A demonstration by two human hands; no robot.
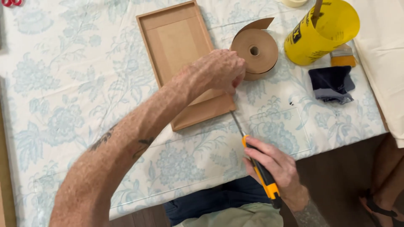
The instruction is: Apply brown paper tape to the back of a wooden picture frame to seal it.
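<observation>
- Pressed flat on a wooden panel (176,42), left hand (219,69) pinned its near corner.
- Gripped in right hand (273,166): a yellow-handled screwdriver (256,164), tip at that corner.
- Best levered slowly, the panel kept braced.
- Beyond left hand: brown paper tape roll (254,50).

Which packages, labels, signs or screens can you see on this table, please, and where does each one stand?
Yellow plastic bucket: far right of the table, lying tilted, with a black printed label on its side.
Roll of brown paper tape: beside the wooden panel, unprinted.
No signs or screens in view.
</observation>
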